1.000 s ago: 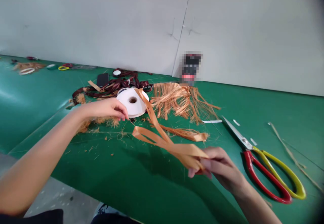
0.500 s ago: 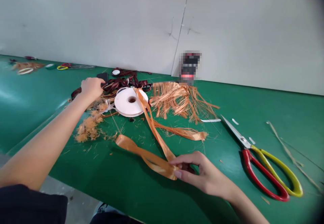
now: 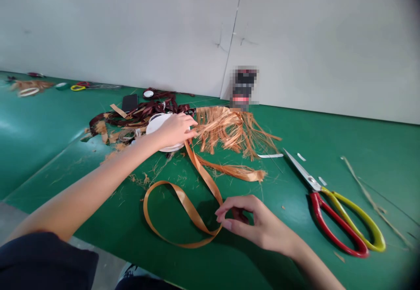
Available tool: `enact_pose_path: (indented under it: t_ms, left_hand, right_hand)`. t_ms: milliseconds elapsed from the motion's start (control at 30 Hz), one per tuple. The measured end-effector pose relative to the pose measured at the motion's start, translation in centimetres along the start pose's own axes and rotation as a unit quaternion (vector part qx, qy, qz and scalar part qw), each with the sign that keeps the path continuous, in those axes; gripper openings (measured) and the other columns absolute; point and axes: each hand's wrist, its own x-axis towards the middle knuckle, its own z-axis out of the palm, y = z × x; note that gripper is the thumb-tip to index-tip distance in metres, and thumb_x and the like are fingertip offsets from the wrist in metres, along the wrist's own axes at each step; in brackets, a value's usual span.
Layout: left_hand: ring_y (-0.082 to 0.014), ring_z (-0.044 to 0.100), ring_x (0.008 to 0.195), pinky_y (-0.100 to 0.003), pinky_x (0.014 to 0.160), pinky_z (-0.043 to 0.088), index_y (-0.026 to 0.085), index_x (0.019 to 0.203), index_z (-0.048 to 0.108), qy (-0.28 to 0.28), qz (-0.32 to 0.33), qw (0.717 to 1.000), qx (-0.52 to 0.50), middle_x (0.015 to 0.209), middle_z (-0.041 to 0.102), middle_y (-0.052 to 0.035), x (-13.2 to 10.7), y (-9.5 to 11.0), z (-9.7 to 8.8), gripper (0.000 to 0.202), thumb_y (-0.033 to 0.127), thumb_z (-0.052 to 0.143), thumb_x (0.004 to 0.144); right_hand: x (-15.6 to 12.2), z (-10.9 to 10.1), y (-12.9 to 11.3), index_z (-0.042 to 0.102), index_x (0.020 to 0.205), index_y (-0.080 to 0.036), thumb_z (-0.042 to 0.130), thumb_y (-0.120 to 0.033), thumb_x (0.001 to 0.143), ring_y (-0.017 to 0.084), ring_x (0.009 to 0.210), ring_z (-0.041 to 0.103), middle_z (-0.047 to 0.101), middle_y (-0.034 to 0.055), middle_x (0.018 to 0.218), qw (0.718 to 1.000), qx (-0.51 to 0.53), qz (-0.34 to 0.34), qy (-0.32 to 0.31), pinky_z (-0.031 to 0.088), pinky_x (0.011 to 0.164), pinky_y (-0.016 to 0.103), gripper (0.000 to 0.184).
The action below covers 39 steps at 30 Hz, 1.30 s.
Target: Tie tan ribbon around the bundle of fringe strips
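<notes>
A frayed fringe of orange ribbon strands (image 3: 226, 130) is lying mid-bench; red-and-yellow-handled scissors (image 3: 315, 184) are resting right of it, a maroon ribbon tangle (image 3: 144, 111) and black phone (image 3: 129, 103) are sprawling left, and a pixelated object, possibly a packet (image 3: 242, 89), is standing behind it.
</notes>
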Motion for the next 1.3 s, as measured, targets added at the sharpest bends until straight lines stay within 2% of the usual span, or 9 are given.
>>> enact_pose_path:
  t_ms: [100, 233, 367, 467, 600, 833, 967, 1100, 1300]
  left_hand:
    - [-0.0237, 0.062, 0.104, -0.046, 0.089, 0.052, 0.015, 0.117, 0.059, -0.011, 0.0, 1.0, 0.001, 0.119, 0.062, -0.0096, 0.4, -0.2, 1.2, 0.031, 0.034, 0.059, 0.091]
    - [-0.0222, 0.063, 0.1, -0.043, 0.085, 0.054, 0.016, 0.119, 0.058, 0.02, -0.071, 0.997, 0.003, 0.12, 0.061, -0.0098, -0.1, -1.3, 1.1, 0.031, 0.032, 0.057, 0.093]
    - [-0.021, 0.065, 0.093, -0.04, 0.081, 0.053, 0.015, 0.101, 0.065, 0.07, -0.157, 0.985, 0.01, 0.104, 0.068, -0.0072, -1.1, -2.4, -0.1, 0.018, 0.026, 0.054, 0.094]
    - [-0.0245, 0.067, 0.09, -0.035, 0.074, 0.051, 0.017, 0.088, 0.069, 0.098, -0.185, 0.978, 0.01, 0.097, 0.073, -0.0074, -1.8, -2.9, -0.9, 0.023, 0.017, 0.047, 0.092]
    - [-0.0256, 0.066, 0.094, -0.035, 0.076, 0.048, 0.018, 0.094, 0.069, 0.106, -0.166, 0.98, -0.001, 0.101, 0.073, -0.009, -2.4, -2.9, -0.9, 0.025, 0.019, 0.044, 0.091]
    - [-0.0285, 0.058, 0.107, -0.043, 0.093, 0.041, 0.017, 0.098, 0.069, 0.095, -0.084, 0.992, -0.017, 0.12, 0.065, -0.0106, -1.5, -0.1, 1.5, 0.033, 0.046, 0.061, 0.084]
    - [-0.0262, 0.057, 0.103, -0.042, 0.092, 0.04, 0.018, 0.084, 0.07, 0.102, -0.081, 0.991, -0.013, 0.108, 0.067, -0.0084, -1.4, 0.8, 2.2, 0.024, 0.03, 0.051, 0.092]
    - [-0.0289, 0.057, 0.102, -0.045, 0.091, 0.039, 0.016, 0.084, 0.07, 0.115, -0.107, 0.988, 0.002, 0.109, 0.067, -0.0112, -2.3, -0.1, 1.2, 0.024, 0.02, 0.048, 0.09]
    - [-0.0275, 0.059, 0.097, -0.043, 0.089, 0.043, 0.017, 0.082, 0.07, 0.13, -0.143, 0.981, 0.003, 0.106, 0.067, -0.0107, -3.6, -1.9, -0.4, 0.022, 0.024, 0.05, 0.089]
  right_hand:
    - [0.0, -0.1, 0.0, 0.073, 0.093, -0.016, 0.061, -0.043, 0.085, 0.013, 0.067, 0.054, 0.072, 0.0062, 0.084, 1.0, -0.009, -0.002, 0.003, 0.042, 0.062, 0.025, 0.03]
    - [0.0, -0.1, 0.0, 0.073, 0.092, -0.016, 0.061, -0.042, 0.085, 0.013, 0.067, 0.055, 0.072, 0.006, 0.082, 1.0, -0.016, -0.007, 0.007, 0.043, 0.062, 0.025, 0.029]
    - [0.0, -0.1, 0.1, 0.073, 0.093, -0.016, 0.061, -0.041, 0.086, 0.013, 0.067, 0.056, 0.072, 0.006, 0.083, 1.0, -0.015, -0.015, 0.017, 0.044, 0.062, 0.025, 0.029]
    - [0.1, 0.0, 0.2, 0.072, 0.094, -0.017, 0.059, -0.039, 0.087, 0.014, 0.068, 0.056, 0.072, 0.0061, 0.085, 0.999, -0.016, -0.026, 0.029, 0.045, 0.063, 0.026, 0.027]
    - [0.4, 0.1, 0.6, 0.069, 0.1, -0.017, 0.059, -0.038, 0.088, 0.014, 0.069, 0.055, 0.071, 0.0061, 0.087, 0.997, -0.028, -0.035, 0.063, 0.046, 0.064, 0.028, 0.026]
    - [0.8, 0.3, 1.0, 0.068, 0.1, -0.017, 0.06, -0.034, 0.087, 0.014, 0.069, 0.055, 0.069, 0.0054, 0.086, 0.994, -0.027, -0.047, 0.091, 0.048, 0.065, 0.028, 0.022]
    - [0.8, 0.3, 1.2, 0.065, 0.102, -0.018, 0.061, -0.031, 0.087, 0.013, 0.071, 0.056, 0.066, 0.005, 0.093, 0.993, -0.024, -0.064, 0.099, 0.049, 0.067, 0.028, 0.02]
    - [0.8, 0.3, 1.6, 0.063, 0.107, -0.02, 0.063, -0.026, 0.086, 0.012, 0.075, 0.058, 0.061, 0.0078, 0.114, 0.988, -0.034, -0.099, 0.111, 0.053, 0.074, 0.03, 0.022]
    - [1.2, 0.6, 2.3, 0.067, 0.108, -0.024, 0.07, -0.025, 0.08, 0.023, 0.112, 0.06, 0.057, 0.0098, 0.128, 0.986, -0.066, -0.127, 0.083, 0.051, 0.093, 0.039, 0.028]
